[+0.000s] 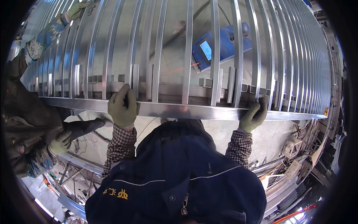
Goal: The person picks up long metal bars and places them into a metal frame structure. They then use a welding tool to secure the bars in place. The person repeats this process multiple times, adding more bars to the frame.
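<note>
Jacket [156, 168] at six o'clock, left grip [123, 107] at nine, right grip [254, 116] at three, both holding the rail [186, 111] before us; even pressure should steady it.

The left hand [122, 107] and right hand [254, 115] — both gloved — hold a metal rail [186, 111] edging parallel bars [160, 48].

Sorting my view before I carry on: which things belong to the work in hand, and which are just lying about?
Work in hand:
rail, touched by left hand and right hand
bars meeting the rail

Apparently lying about:
blue machine, seen between bars, role unclear
crate, lower right
</note>
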{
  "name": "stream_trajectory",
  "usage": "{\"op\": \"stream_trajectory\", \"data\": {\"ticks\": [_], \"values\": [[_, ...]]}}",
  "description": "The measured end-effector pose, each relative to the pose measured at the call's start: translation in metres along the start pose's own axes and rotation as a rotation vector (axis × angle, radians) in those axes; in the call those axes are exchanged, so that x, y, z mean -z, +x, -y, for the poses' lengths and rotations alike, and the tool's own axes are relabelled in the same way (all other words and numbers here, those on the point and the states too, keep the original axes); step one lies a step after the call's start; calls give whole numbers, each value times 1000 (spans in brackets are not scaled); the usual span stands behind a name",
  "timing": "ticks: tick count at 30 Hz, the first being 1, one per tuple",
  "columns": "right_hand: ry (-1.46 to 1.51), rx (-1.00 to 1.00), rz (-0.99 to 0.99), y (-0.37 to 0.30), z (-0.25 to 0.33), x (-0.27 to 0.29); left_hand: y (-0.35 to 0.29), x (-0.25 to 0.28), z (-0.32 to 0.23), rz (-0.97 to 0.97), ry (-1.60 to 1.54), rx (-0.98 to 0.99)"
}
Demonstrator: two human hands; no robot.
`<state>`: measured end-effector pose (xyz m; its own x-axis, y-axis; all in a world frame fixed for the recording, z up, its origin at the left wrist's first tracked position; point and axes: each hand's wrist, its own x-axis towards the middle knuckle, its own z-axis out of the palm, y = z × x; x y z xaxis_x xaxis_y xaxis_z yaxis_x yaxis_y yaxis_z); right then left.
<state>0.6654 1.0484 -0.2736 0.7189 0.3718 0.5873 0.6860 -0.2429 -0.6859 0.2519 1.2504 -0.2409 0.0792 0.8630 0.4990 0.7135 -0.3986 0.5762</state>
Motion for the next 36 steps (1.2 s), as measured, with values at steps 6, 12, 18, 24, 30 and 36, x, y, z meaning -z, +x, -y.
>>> {"op": "stream_trajectory", "data": {"ticks": [6, 12, 18, 24, 30, 36], "values": [[36, -34, 47, -1, 0, 7, -2, 1, -8, -28, -65, 5], [51, -54, 88, 2, 4, 8, -1, 8, -7, -49, -30, -66], [-166, -7, 117, 4, 9, 17, -6, 13, -1, -122, -79, -177], [-58, -47, 237, 7, 6, 27, -22, 39, -17, -37, -108, 69], [579, -155, 327, -7, 22, 64, -163, 56, -17, 118, -223, 245], [734, -415, 1151, -108, 14, 77, -452, 90, 49, 883, -6, 936]]}}
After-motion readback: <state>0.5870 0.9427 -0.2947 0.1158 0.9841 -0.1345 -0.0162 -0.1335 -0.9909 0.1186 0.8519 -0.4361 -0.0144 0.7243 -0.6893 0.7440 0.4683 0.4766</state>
